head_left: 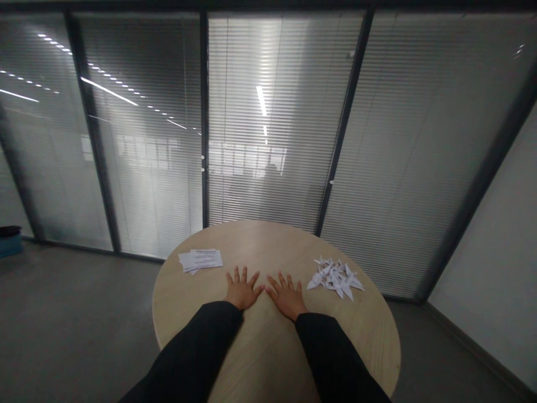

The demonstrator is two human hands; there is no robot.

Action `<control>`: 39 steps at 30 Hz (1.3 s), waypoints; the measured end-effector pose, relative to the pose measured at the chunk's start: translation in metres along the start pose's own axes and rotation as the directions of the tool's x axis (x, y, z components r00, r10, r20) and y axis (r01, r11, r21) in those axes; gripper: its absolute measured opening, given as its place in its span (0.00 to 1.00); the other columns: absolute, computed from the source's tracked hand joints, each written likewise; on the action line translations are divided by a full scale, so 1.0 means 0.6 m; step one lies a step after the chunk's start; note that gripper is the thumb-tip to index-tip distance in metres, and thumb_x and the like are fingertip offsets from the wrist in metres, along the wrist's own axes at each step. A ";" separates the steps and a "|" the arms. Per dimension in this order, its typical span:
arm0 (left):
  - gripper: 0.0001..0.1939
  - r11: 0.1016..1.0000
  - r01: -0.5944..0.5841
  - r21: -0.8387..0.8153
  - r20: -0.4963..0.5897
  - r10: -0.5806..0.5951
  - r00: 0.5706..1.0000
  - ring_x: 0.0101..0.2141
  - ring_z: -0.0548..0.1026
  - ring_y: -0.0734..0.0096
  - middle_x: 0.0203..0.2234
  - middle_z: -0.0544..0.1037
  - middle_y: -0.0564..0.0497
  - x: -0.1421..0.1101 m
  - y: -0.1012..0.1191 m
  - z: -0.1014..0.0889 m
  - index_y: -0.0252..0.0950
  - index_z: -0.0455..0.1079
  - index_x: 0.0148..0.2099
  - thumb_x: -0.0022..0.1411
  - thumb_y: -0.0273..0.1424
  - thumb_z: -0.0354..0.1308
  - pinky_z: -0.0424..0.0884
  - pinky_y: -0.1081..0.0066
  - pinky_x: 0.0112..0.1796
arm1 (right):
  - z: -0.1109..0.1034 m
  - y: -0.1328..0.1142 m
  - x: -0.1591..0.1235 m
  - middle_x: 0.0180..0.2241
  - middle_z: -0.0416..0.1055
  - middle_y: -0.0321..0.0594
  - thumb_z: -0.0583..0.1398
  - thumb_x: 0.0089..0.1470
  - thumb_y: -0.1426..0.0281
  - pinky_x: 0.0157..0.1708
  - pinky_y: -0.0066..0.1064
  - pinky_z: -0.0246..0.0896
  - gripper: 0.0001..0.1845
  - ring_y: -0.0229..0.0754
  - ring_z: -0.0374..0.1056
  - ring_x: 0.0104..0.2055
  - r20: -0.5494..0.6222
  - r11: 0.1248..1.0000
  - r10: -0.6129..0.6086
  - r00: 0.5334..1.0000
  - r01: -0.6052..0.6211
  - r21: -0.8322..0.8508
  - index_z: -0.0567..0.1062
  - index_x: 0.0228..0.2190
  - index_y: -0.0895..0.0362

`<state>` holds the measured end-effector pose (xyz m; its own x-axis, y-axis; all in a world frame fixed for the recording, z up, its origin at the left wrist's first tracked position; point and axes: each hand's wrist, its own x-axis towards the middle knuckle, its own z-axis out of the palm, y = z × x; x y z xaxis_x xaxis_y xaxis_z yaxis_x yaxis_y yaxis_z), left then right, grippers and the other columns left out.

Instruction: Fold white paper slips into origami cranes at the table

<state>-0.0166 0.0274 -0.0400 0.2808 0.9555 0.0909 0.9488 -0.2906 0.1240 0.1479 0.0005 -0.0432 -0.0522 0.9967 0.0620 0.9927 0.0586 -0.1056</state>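
My left hand (pixel 242 289) lies flat on the round wooden table (pixel 268 347), fingers spread and nothing in it. Beside it, my right hand (pixel 287 296) rests palm down in the same way, also open and bare; the two thumbs nearly meet. To the left of my left hand is a small stack of white paper sheets (pixel 205 259) with printed lines, loosely fanned. A pile of folded white paper pieces (pixel 335 276) with pointed tips, looking like paper cranes, sits to the right of my right hand.
Glass partitions with blinds (pixel 268 123) and dark frames stand behind the table's far edge. A white wall (pixel 495 268) rises at the right. On the grey floor (pixel 84 324) at far left is a blue container (pixel 10 243) with a dark top.
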 end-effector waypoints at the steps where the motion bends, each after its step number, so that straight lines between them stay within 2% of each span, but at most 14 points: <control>1: 0.35 1.000 0.000 0.002 0.000 0.000 1.000 0.62 0.38 0.40 0.64 0.45 0.46 0.000 0.000 0.000 0.52 0.44 0.65 0.58 0.56 0.27 0.35 0.35 0.52 | 0.001 0.000 0.000 0.65 0.39 0.39 0.36 0.57 0.47 0.56 0.60 0.27 0.31 0.59 0.34 0.65 0.002 1.000 0.001 1.000 -0.001 -0.003 0.47 0.60 0.40; 13: 0.35 1.000 -0.014 -0.010 -0.007 0.014 1.000 0.62 0.38 0.39 0.64 0.45 0.45 0.004 -0.003 0.005 0.52 0.45 0.64 0.59 0.56 0.27 0.35 0.36 0.53 | -0.004 -0.003 -0.002 0.65 0.39 0.39 0.37 0.58 0.48 0.57 0.59 0.26 0.30 0.57 0.33 0.65 0.007 1.000 0.012 1.000 -0.012 -0.003 0.47 0.60 0.39; 27: 0.35 1.000 -0.010 -0.012 -0.004 0.010 1.000 0.62 0.38 0.40 0.64 0.45 0.45 0.004 -0.003 0.005 0.52 0.45 0.64 0.58 0.56 0.27 0.34 0.36 0.53 | -0.001 -0.002 -0.001 0.65 0.40 0.40 0.38 0.58 0.49 0.57 0.60 0.29 0.30 0.58 0.35 0.65 -0.028 1.000 -0.005 1.000 0.004 -0.018 0.49 0.60 0.41; 34: 0.35 1.000 -0.016 -0.012 -0.010 0.016 1.000 0.62 0.38 0.39 0.64 0.45 0.44 0.004 -0.004 0.005 0.52 0.46 0.64 0.58 0.56 0.27 0.35 0.37 0.53 | -0.004 -0.003 -0.001 0.65 0.38 0.39 0.36 0.58 0.48 0.57 0.59 0.27 0.31 0.57 0.33 0.65 0.017 1.000 0.009 1.000 -0.009 -0.022 0.46 0.60 0.40; 39: 0.35 1.000 -0.018 -0.017 -0.011 0.018 1.000 0.62 0.38 0.39 0.64 0.45 0.44 0.003 -0.002 0.002 0.51 0.46 0.64 0.58 0.56 0.27 0.35 0.36 0.53 | -0.006 -0.003 -0.003 0.65 0.39 0.39 0.37 0.58 0.48 0.57 0.59 0.27 0.31 0.57 0.34 0.65 0.006 1.000 0.002 1.000 -0.002 -0.008 0.47 0.60 0.40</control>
<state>-0.0172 0.0294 -0.0415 0.2964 0.9494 0.1040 0.9408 -0.3090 0.1392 0.1468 -0.0013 -0.0396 -0.0508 0.9971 0.0563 0.9936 0.0562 -0.0978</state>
